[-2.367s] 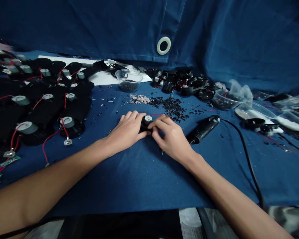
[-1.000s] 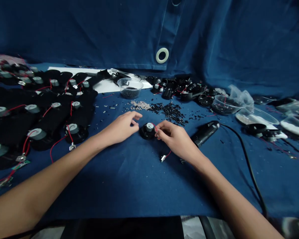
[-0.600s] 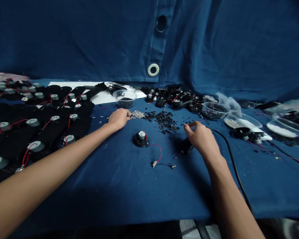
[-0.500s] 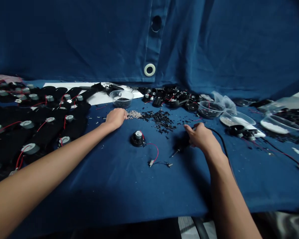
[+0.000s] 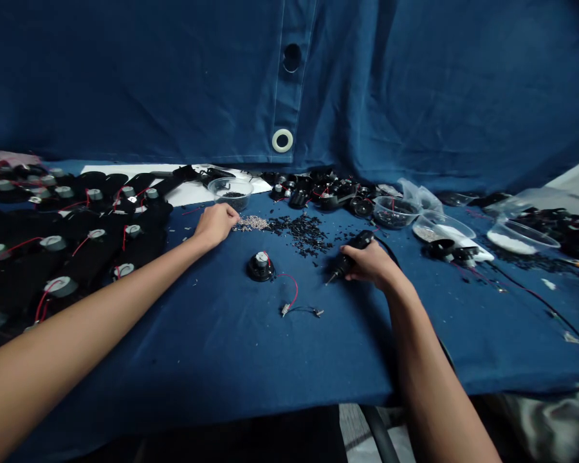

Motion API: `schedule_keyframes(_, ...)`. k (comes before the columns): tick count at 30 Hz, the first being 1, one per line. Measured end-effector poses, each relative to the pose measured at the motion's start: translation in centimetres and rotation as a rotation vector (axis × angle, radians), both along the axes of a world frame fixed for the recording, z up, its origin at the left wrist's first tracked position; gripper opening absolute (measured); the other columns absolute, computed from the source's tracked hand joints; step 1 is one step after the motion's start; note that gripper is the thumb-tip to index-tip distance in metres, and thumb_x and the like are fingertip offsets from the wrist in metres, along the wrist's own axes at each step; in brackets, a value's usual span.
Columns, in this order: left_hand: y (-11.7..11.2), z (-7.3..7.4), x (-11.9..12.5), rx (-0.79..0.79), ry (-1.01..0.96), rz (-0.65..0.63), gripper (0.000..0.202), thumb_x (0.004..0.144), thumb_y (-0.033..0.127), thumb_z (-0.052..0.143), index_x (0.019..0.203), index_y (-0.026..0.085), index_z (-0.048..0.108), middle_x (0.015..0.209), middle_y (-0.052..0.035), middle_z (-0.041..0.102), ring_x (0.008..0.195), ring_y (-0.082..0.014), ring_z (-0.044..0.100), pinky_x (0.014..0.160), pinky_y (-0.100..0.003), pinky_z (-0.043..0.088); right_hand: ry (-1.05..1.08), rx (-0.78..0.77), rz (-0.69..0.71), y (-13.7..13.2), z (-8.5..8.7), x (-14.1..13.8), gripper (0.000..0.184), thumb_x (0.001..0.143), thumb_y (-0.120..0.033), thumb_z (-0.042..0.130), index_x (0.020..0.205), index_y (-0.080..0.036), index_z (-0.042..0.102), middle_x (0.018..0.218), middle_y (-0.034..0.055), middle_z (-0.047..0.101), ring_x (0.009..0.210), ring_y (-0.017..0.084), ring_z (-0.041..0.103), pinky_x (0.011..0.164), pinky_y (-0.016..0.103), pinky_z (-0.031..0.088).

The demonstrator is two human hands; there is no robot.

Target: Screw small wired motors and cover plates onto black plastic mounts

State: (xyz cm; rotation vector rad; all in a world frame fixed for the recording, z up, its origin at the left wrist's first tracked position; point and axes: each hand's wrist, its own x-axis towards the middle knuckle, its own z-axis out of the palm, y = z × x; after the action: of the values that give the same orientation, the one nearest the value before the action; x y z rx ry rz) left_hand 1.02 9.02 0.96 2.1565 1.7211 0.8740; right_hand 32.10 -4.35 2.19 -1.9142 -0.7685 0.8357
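Observation:
My left hand point(image 5: 217, 223) is at the left edge of a pile of small silvery screws point(image 5: 253, 222), thumb and fingertips pinched together. Whatever lies between those fingertips is too small to make out. My right hand point(image 5: 370, 258) is closed round a black corded electric screwdriver point(image 5: 351, 254), its bit pointing down and left toward the table. Between the hands a small round black part with a silver motor point(image 5: 261, 260) rests on the cloth. Its red wire point(image 5: 295, 287) runs to small metal terminals point(image 5: 285, 310). Loose black bits point(image 5: 306, 233) lie beside the screws.
Rows of black parts with silver motors point(image 5: 62, 287) cover the left side. A clear bowl point(image 5: 230, 192) of dark pieces stands behind my left hand. More clear bowls point(image 5: 396, 213) and black parts line the back and right. A blue curtain point(image 5: 183, 83) hangs behind.
My right hand has closed more fully round the screwdriver and tilted it, with its body now plainly in view. The left hand stays at the screws. The camera view has shifted slightly.

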Motion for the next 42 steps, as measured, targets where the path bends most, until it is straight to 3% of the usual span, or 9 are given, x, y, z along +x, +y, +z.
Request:
schedule_keyframes(3,-0.6,-0.2,-0.1,0.028,-0.064,0.022,0.013,0.076,0.024,0.059,0.084,0.019,0.069,0.086,-0.005,0.071,0.082,-0.02,0.065,0.071,-0.027,0.045,0.085,0.181,-0.04,0.1,0.4,0.1,0.024,0.077,-0.026,0.063,0.094,-0.016,0.048,0.049,-0.0007,0.056,0.039,0.016,0.058,0.038,0.026,0.051)
schedule_keyframes(5,-0.9,-0.5,-0.4,0.03,-0.09,0.013,0.013,0.076,0.022,0.059,0.085,0.019,0.068,0.085,-0.0043,0.071,0.08,-0.0186,0.065,0.07,-0.026,0.046,0.142,0.292,-0.078,0.2,0.7,0.0,0.017,0.081,-0.028,0.058,0.088,-0.018,0.046,0.048,-0.0026,0.054,0.041,0.014,0.058,0.041,0.023,0.051)
schedule_keyframes(12,-0.3,-1.0,-1.0,0.013,-0.116,-0.018,0.019,0.074,0.016,0.059,0.089,0.018,0.069,0.085,-0.0047,0.071,0.08,-0.018,0.065,0.073,-0.026,0.046,0.304,0.434,-0.117,0.7,0.3,-0.5,0.016,0.079,-0.029,0.058,0.082,-0.018,0.047,0.047,-0.003,0.052,0.04,0.013,0.055,0.04,0.024,0.049)
schedule_keyframes(20,-0.2,-0.5,-1.2,-0.033,-0.065,-0.007,0.012,0.074,0.018,0.062,0.079,0.018,0.072,0.082,-0.0066,0.072,0.078,-0.0211,0.064,0.073,-0.03,0.044,0.356,0.439,-0.078,0.7,0.1,-1.8,0.015,0.078,-0.028,0.058,0.081,-0.019,0.046,0.046,-0.0037,0.051,0.04,0.013,0.054,0.04,0.024,0.049)
schedule_keyframes(27,0.4,0.0,-1.7,0.013,-0.052,-0.004,0.01,0.074,0.027,0.065,0.077,0.021,0.073,0.08,-0.0052,0.071,0.079,-0.0213,0.063,0.074,-0.031,0.043,0.355,0.418,-0.029,0.6,-0.1,-2.6,0.019,0.076,-0.03,0.06,0.083,-0.02,0.045,0.049,-0.0033,0.053,0.041,0.014,0.056,0.039,0.024,0.049)
schedule_keyframes(32,0.4,0.2,-1.5,0.048,-0.071,-0.005,0.012,0.076,0.024,0.062,0.079,0.022,0.074,0.084,-0.0054,0.072,0.083,-0.0231,0.063,0.076,-0.032,0.042,0.36,0.423,-0.036,0.6,-0.1,-2.7,0.021,0.074,-0.029,0.061,0.084,-0.02,0.044,0.048,-0.0036,0.054,0.041,0.016,0.058,0.037,0.024,0.048)
schedule_keyframes(38,-3.3,1.3,0.1,0.136,-0.156,-0.041,0.017,0.08,0.022,0.058,0.087,0.022,0.073,0.093,-0.0045,0.071,0.084,-0.0191,0.063,0.079,-0.031,0.044,0.486,0.474,-0.009,0.5,-0.3,-3.5,0.022,0.076,-0.032,0.061,0.08,-0.021,0.043,0.047,-0.0074,0.049,0.04,0.009,0.053,0.047,0.023,0.054)
schedule_keyframes(42,-7.5,2.7,1.3,0.175,-0.293,-0.126,0.017,0.082,0.022,0.057,0.092,0.022,0.071,0.092,-0.002,0.07,0.081,-0.0153,0.063,0.076,-0.028,0.047,0.614,0.46,0.046,0.1,0.1,-4.9,0.017,0.08,-0.032,0.057,0.08,-0.017,0.049,0.066,0.0032,0.064,0.058,0.011,0.063,0.06,0.023,0.058)
